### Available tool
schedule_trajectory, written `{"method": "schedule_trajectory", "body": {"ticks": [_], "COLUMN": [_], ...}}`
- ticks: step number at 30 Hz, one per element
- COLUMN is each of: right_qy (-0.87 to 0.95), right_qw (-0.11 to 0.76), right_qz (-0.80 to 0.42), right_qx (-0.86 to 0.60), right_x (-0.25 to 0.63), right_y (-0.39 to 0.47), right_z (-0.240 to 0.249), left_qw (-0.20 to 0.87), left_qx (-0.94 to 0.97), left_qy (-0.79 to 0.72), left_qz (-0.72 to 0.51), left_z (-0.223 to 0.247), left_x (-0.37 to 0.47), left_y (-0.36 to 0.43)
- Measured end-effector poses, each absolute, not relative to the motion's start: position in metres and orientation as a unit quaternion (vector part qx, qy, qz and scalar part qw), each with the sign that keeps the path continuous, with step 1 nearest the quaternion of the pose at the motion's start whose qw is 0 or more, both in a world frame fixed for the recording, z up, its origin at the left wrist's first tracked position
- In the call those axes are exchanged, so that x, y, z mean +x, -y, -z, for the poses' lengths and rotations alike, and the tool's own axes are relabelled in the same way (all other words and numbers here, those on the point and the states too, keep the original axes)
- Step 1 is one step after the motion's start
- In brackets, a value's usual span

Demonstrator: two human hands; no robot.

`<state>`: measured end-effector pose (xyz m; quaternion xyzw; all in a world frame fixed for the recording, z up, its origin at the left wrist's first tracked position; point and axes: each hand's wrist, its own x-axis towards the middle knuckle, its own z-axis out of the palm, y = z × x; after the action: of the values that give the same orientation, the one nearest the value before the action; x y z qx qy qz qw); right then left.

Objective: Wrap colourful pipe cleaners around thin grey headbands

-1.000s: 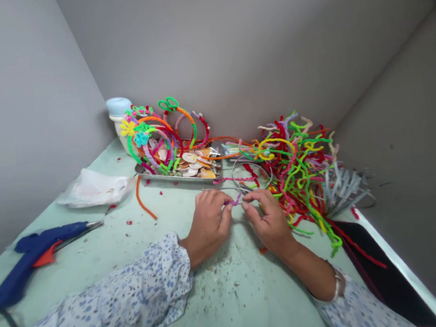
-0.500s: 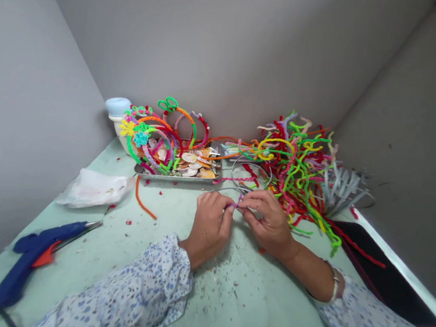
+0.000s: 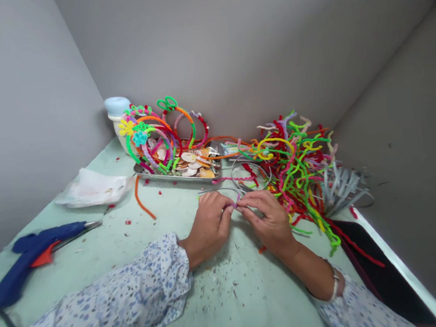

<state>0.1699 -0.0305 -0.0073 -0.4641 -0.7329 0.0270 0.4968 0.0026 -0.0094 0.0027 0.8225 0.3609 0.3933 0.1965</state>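
Between my fingertips is a short stretch of purple pipe cleaner, mostly hidden by the fingers. My left hand is closed in a pinch on it, thumb against forefinger. From the other side my right hand pinches it too, so the two hands almost touch. Just behind them lie loops of thin grey wire, and part of the wire passes behind my fingers. A pink twisted pipe cleaner rests beyond my hands.
A metal tray holds shell pieces and several fuzzy decorated hoops. Colourful pipe cleaners pile up at right. At left lie a blue glue gun and a white plastic bag. A pale-blue-lidded container stands behind.
Both hands stay in nearly the same place, still pinching the purple pipe cleaner. The fingers have shifted slightly, and a bit more of its purple end shows above them.
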Motion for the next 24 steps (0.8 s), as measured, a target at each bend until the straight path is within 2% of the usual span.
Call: {"method": "schedule_trajectory", "body": {"ticks": [24], "right_qy": [0.751], "right_qw": [0.436], "right_qz": [-0.038], "right_qx": [-0.494], "right_x": [0.1687], "right_y": [0.0294], "right_z": [0.0036], "left_qw": [0.181], "left_qx": [0.822], "left_qy": [-0.367], "left_qz": [-0.396], "left_z": [-0.0006], "left_x": [0.0028], "left_y": [0.0094]}}
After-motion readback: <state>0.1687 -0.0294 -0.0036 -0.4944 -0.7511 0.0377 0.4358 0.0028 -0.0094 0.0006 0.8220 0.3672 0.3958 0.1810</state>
